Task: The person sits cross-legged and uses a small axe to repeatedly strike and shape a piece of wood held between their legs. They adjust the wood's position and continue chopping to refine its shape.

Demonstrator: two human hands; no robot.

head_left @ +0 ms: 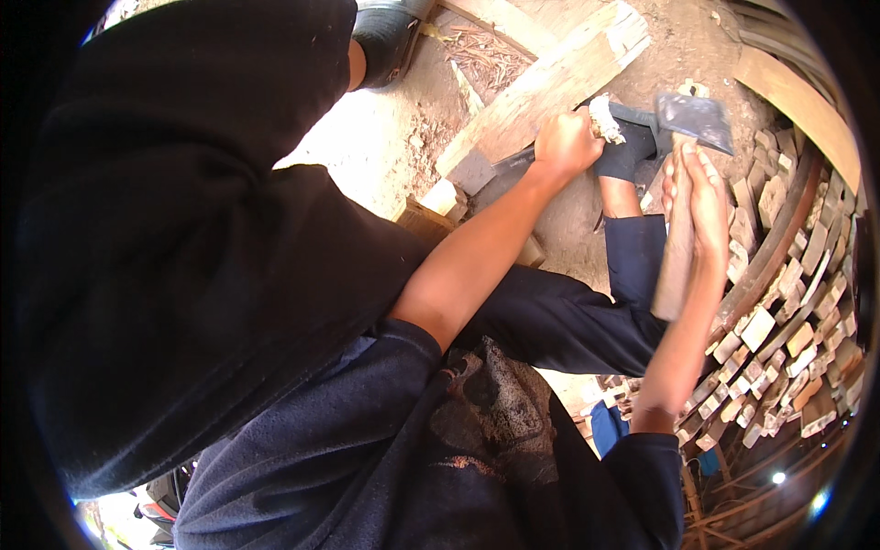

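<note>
My left hand point(566, 147) is closed in a fist around a tool or stick whose pale, frayed end point(607, 120) sticks out on the right of the fist. Most of that thing is hidden by my fingers. The fist is beside a thick wooden beam point(541, 96) lying on the ground. In my right hand point(701, 188) is a hatchet point(676, 243), gripped by its wooden handle close under the head. Its dark, broad metal head is slightly blurred and stands to the right of the frayed end, apart from it.
My dark-shod foot point(631, 151) is on the ground right by the left fist and hatchet head. A big stack of cut wood pieces point(779, 321) fills the right side. Small wood blocks point(444, 200) lie at the beam's near end, and shavings point(486, 57) lie beyond it.
</note>
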